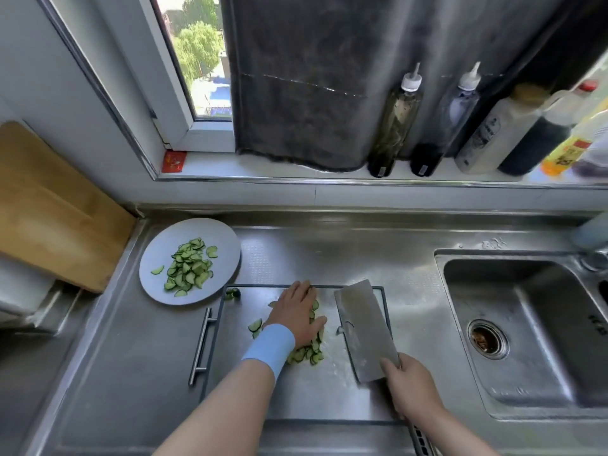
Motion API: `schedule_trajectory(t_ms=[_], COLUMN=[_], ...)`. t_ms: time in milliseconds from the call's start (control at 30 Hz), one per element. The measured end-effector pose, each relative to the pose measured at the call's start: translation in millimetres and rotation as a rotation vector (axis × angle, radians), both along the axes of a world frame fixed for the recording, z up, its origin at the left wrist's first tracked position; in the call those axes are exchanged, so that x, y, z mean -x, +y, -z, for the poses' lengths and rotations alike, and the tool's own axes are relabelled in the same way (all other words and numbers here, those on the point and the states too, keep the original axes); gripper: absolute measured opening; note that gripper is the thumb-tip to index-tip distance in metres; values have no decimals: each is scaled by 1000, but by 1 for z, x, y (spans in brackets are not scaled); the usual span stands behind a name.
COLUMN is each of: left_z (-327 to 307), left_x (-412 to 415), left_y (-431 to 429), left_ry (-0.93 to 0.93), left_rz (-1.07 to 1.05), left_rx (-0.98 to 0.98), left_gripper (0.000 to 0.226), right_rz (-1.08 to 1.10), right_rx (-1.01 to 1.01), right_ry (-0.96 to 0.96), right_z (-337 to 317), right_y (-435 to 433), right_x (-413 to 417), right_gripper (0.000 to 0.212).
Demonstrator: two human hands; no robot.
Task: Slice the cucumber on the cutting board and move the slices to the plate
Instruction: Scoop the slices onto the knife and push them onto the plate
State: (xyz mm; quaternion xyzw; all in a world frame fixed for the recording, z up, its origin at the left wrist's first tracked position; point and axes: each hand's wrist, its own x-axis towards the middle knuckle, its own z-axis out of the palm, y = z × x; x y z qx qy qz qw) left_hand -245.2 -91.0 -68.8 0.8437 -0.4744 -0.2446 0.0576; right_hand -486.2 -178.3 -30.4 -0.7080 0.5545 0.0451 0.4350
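The slices (pixel 309 354) lie in a loose row on the board (pixel 296 401), long axis running away from the person, beside the cleaver (pixel 362 330). Thin and limp, they likely slip, so sweep them rather than pinch. The left hand (pixel 296 314) lies flat on them, fingers straight; the right hand (pixel 408 386) grips the cleaver's handle. The plate (pixel 227 240) holds more.

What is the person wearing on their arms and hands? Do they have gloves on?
No gloves: the left hand and the right hand are both bare. A wide, light blue wristband wraps around the left wrist. Both forearms are bare too, with no sleeves showing, and the right wrist has nothing on it.
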Motion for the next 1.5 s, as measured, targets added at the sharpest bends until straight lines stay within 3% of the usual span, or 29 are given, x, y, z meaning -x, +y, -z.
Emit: schedule_trajectory(t_ms=[133,367,533,733,867,1000,1267,1500], left_z=[0,5,11,10,12,14,17,5], left_x=[11,35,35,25,19,23,30,21], left_y=[11,23,20,22,23,27,32,33], left_ry=[-39,-209,-136,-130,-9,56,28,17], left_rz=[-16,28,-94,-167,-306,-319,-182,-175], left_rx=[82,133,50,148,210,328,246,404], left_gripper=[67,77,84,80,76,67,73,60], right_rz=[20,52,-8,-89,-118,-124,-126,-39], right_rx=[-50,-63,-102,-205,-215,-258,-395,-457], right_ry=[-50,-73,-63,-85,-64,-67,-159,-229], right_z=[11,22,21,32,36,36,12,-11], right_y=[0,-5,-3,19,25,27,35,32], right_x=[9,14,9,-20,-29,-34,-46,-53], right_gripper=[30,30,29,29,29,30,29,25])
